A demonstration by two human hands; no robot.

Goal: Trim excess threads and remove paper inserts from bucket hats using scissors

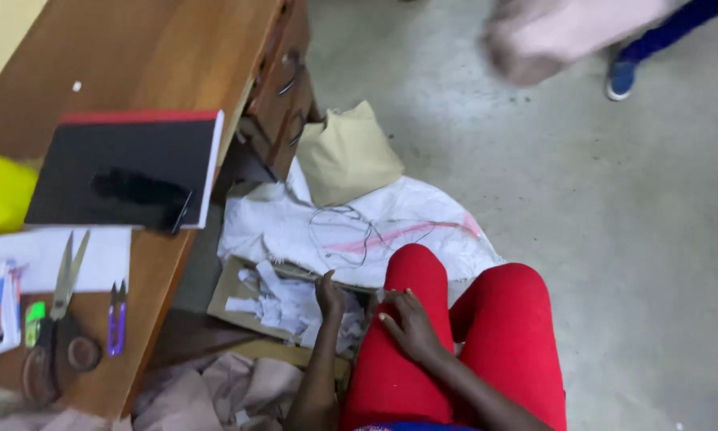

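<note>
- Both hands low: left hand (pixel 329 294) reaches into a cardboard box (pixel 229 294) of crumpled white scraps (pixel 283 302), fingers hidden, grip unclear
- Right hand (pixel 411 326) flat, spread on red knee (pixel 411 275)
- Blurred scissors (pixel 55 319) on wooden desk (pixel 135 56)

Bright red trousers; arms bare, no sleeves; blue-patterned hem at waist.

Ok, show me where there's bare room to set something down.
Free: the wooden desk above the black notebook, and the concrete floor right of the red-clad legs. Crowded: the desk's near end with scissors, and the cardboard box of scraps by the left hand.
</note>
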